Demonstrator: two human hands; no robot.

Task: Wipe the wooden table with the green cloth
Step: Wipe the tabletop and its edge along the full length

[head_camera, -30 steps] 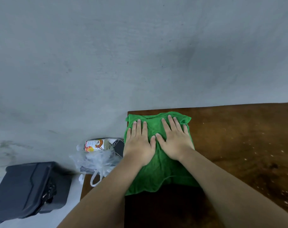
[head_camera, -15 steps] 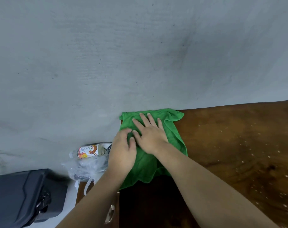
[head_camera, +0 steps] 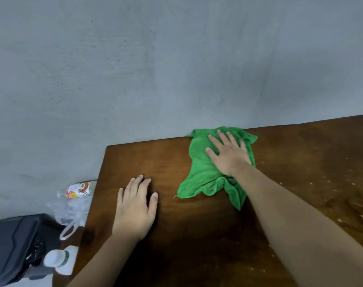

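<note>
Right hand (head_camera: 228,156): flat, fingers spread, pressing green cloth (head_camera: 203,172).
Left hand (head_camera: 135,210): flat, empty, on bench (head_camera: 155,158).
Risk: bunched cloth probably skips pale specks (head_camera: 329,181) rightward.

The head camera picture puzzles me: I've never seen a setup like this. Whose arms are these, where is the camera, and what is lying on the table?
There is no machine here. A person wears a wide-angle camera on the head, looking forward and down, so you see their own two bare arms reaching out from the bottom of the picture.

The brown surface is a wooden table pushed against a grey wall. The right hand lies flat, fingers spread, on a crumpled green cloth near the table's far edge; it presses the cloth rather than gripping it. The left hand rests flat on the bare wood, apart from the cloth, holding nothing.

Pale specks dot the wood to the right. Beyond the table's left edge sit a labelled bottle, a clear plastic bag, a white bottle and a dark case.
</note>
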